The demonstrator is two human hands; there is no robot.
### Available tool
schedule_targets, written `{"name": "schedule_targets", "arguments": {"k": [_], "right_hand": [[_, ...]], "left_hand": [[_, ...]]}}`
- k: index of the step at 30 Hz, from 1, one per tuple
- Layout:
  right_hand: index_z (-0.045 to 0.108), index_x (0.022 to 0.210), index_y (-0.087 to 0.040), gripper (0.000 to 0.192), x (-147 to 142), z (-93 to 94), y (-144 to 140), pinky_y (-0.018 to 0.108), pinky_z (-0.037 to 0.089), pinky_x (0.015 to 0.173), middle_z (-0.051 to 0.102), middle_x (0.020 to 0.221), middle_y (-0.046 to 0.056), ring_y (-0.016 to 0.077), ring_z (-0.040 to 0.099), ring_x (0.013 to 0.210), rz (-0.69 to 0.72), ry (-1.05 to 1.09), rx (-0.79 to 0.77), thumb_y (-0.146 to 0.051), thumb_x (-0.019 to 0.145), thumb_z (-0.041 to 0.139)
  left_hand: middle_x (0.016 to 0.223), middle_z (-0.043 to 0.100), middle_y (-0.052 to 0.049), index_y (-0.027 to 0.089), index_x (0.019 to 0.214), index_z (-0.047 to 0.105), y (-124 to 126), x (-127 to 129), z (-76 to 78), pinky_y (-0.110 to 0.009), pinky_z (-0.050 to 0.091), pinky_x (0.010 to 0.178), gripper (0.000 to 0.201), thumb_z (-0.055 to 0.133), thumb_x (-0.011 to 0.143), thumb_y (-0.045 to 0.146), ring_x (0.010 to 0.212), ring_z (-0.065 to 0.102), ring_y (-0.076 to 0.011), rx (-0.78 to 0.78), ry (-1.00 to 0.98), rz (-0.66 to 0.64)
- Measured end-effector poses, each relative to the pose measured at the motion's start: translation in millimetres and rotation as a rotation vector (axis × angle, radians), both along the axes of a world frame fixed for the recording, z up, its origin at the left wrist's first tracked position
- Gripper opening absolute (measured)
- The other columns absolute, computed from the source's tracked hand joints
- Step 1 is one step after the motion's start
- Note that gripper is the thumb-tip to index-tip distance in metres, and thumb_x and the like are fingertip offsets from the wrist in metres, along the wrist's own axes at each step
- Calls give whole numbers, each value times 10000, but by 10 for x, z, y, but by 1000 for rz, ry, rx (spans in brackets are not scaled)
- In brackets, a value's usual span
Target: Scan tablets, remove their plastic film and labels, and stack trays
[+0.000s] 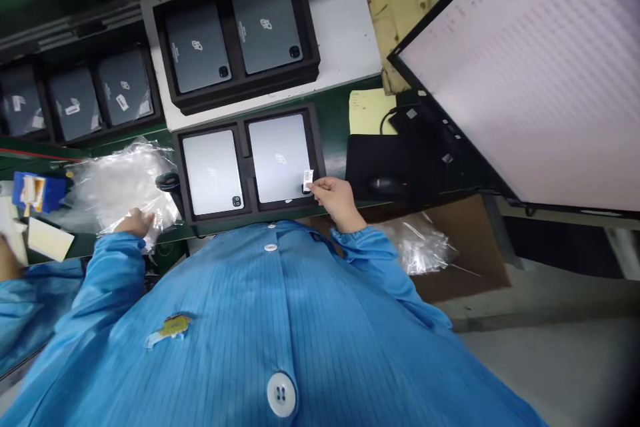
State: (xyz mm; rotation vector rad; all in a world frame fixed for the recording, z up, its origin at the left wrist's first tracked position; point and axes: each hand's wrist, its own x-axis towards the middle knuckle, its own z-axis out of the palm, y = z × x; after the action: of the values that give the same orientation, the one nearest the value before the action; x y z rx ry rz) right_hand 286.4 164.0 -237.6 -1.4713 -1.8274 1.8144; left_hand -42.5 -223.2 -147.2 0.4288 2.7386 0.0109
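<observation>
Nearest the camera, a blue striped smock point(280, 333) fills the lower view, its sleeves running out to both hands at the desk's near edge. The right hand point(334, 197) has its fingers pinched together on a small white label point(308, 178), holding it at the near right corner of the right-hand tablet point(280, 157). That tablet lies back-up beside a 2nd one point(213, 172) in a black foam tray point(246, 147) at the near edge of the green desk point(335, 127). The left hand point(134, 221) rests on a heap of clear plastic bags point(120, 183) just left of the tray; whether it grips them I cannot tell. Right of the tray sits a mouse point(383, 183) on a black pad. Farther back, another tray point(235, 33) holds 2 darker tablets, and a large monitor point(540, 67) stands at the right.
</observation>
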Motion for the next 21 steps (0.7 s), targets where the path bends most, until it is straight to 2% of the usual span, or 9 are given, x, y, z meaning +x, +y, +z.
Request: {"name": "schedule_targets", "arguments": {"k": [2,4,6,8,10,11,14,17,21], "right_hand": [[676,634,-206,423,-12,24,20,276,410,473,570,495,-12,145,507,469,25,16,23,-596,647,841],[681,642,-204,418,15,40,69,277,420,488,578,501,-10,148,518,482,36,22,41,-591,657,838],[681,648,-202,421,71,41,132,273,412,486,580,505,-10,145,516,483,26,16,44,-593,660,834],[675,652,-202,434,141,35,192,267,393,471,573,503,-13,141,504,475,0,7,36,-607,652,832],[671,658,-204,449,214,31,238,263,376,462,560,498,-18,138,491,470,-32,-1,36,-625,643,826],[670,661,-205,456,249,34,254,263,371,460,553,496,-21,137,485,468,-46,-7,39,-633,638,826],[670,670,-206,457,346,64,281,263,360,460,547,499,-23,134,473,468,-66,-19,51,-631,627,831],[674,678,-205,439,415,100,289,265,360,463,551,511,-23,132,467,472,-71,-24,47,-617,629,820],[663,677,-208,436,416,114,292,259,350,454,557,517,-23,131,466,473,-94,-52,61,-621,648,800]], "left_hand": [[483,336,40,185,659,489,86,-30,-145,-465,575,763,445,699,932,466,564,509,-203,-105,42,79],[532,442,-15,186,740,553,341,31,-231,-527,570,786,327,624,934,439,644,575,-272,-94,157,36],[798,669,-127,168,939,659,810,267,-354,-505,574,832,299,531,979,434,828,665,-326,34,212,-198],[1042,738,-178,158,1071,714,1444,654,-555,-456,580,905,325,489,1011,384,1005,696,-321,196,30,-567],[1250,723,-182,137,1212,719,2117,1076,-812,-460,537,1072,333,484,1011,261,1233,651,-302,293,-191,-922],[1428,649,-186,130,1315,689,2424,1259,-942,-506,465,1176,374,484,1018,227,1390,563,-306,326,-239,-1036],[1605,501,-186,129,1459,602,3085,1592,-1245,-658,231,1296,442,506,1036,213,1574,352,-324,357,-287,-1206],[1483,593,-198,140,1353,675,3378,1629,-1349,-696,140,1303,363,562,1034,274,1527,409,-343,391,-243,-1262],[1227,689,-177,151,1124,751,3531,1497,-1235,-650,181,1308,305,536,1046,353,1267,586,-322,391,-171,-1398]]}}
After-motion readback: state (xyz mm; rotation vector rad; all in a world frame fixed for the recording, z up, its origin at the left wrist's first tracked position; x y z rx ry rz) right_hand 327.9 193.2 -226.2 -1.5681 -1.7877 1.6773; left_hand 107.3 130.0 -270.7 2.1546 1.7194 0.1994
